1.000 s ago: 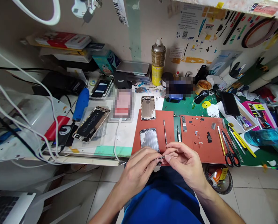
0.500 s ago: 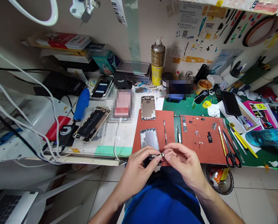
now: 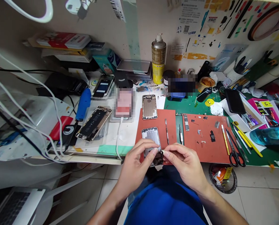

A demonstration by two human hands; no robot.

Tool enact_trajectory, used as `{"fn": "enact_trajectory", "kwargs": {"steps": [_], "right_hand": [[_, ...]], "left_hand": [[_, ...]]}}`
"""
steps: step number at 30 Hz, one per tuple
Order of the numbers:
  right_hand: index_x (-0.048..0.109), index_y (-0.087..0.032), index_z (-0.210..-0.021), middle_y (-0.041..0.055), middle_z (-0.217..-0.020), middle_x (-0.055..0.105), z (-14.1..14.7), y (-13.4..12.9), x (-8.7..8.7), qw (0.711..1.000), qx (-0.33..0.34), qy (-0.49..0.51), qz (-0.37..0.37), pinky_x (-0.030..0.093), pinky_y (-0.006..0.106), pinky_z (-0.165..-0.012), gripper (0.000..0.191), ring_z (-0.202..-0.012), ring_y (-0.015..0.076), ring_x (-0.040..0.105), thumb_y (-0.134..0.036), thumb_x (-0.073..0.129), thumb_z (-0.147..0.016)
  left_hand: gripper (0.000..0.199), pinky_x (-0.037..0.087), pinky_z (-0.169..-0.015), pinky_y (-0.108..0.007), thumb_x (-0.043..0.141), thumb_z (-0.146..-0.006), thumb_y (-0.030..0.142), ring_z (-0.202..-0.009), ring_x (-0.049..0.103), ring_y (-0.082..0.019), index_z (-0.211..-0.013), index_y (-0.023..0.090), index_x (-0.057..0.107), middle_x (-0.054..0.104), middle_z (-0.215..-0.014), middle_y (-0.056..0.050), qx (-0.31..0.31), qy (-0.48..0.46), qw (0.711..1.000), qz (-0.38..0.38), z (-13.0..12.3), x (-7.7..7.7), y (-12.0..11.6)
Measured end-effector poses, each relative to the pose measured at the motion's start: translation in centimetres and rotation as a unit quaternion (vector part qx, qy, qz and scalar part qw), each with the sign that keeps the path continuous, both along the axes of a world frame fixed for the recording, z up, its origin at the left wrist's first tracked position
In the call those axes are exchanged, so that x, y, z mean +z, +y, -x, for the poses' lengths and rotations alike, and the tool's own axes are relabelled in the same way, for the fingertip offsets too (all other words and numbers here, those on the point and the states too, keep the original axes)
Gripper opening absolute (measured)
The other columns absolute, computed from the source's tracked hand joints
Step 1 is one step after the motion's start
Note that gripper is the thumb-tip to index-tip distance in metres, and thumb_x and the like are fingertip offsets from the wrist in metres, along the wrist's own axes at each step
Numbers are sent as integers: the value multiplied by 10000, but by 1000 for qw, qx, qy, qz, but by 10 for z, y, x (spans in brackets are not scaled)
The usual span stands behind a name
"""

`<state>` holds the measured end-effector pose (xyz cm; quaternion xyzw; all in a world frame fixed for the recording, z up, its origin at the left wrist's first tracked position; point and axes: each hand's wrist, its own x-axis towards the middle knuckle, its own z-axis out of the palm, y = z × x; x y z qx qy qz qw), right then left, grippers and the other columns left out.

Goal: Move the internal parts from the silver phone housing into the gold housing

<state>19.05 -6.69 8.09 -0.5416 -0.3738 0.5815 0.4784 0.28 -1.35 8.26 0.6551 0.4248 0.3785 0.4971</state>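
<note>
My right hand (image 3: pixel 185 161) pinches a small part (image 3: pixel 162 152) with a light tip, just above the lower edge of the red mat (image 3: pixel 169 134). Close beside it, my left hand (image 3: pixel 139 161) has its thumb and index finger near the same part; whether they grip anything is too small to tell. Beneath the left fingers lies a silver phone housing (image 3: pixel 152 134), its lower portion partly hidden. Above it rests a gold phone housing (image 3: pixel 149 107). A thin metal tool (image 3: pixel 166 131) and a silver-handled tool (image 3: pixel 181 136) lie to the right.
A second red mat (image 3: pixel 197 150) holds a logic board (image 3: pixel 185 122) and several small parts. Scissors (image 3: pixel 235 153) and yellow tweezers (image 3: pixel 248 139) lie at the right. An open phone (image 3: pixel 94 123) is at the left. A spray can (image 3: pixel 158 59) stands behind.
The small part is now mainly at my right fingertips, and my left thumb and index finger have shifted slightly up and left. The view has moved slightly.
</note>
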Motion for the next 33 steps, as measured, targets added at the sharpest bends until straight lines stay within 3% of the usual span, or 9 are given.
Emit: {"fn": "enact_trajectory", "kwargs": {"steps": [5,17,25,29,33], "right_hand": [[811,-235,-958,42,-888,717,2,1,1,999,15,-46,-23,604,288,-677,260,-722,165,673,-483,740,-990],[813,-218,-944,43,-863,754,4,1,1,999,4,28,28,618,297,-675,305,-728,178,699,-522,801,-931],[819,-227,-957,51,-892,759,5,1,-4,1000,-5,5,19,627,315,-701,310,-737,184,694,-532,764,-954],[823,-226,-948,43,-880,744,3,2,-3,1000,-15,4,26,630,311,-705,312,-731,179,697,-535,781,-935],[824,-214,-923,42,-827,760,-10,12,8,999,-25,-18,27,608,297,-679,309,-723,175,697,-522,815,-902]], "left_hand": [[113,553,-856,-282,692,-1018,260,-1017,705,-192,-949,238,778,745,-1006,-49,-9,2,1000,12,-2,1,3],[170,569,-833,-300,676,-1025,309,-935,706,-199,-914,212,760,741,-977,-70,-38,1,998,46,-1,3,5],[117,560,-704,-261,716,-969,263,-904,721,-193,-868,222,759,759,-943,-52,-12,37,999,27,-6,-1,8],[100,581,-759,-259,713,-972,263,-907,730,-179,-896,233,770,761,-945,-34,-13,38,999,9,-10,0,9],[147,582,-965,-311,715,-989,327,-1083,734,-199,-1094,267,800,773,-1131,-46,10,38,999,-5,-1,-2,11]]}}
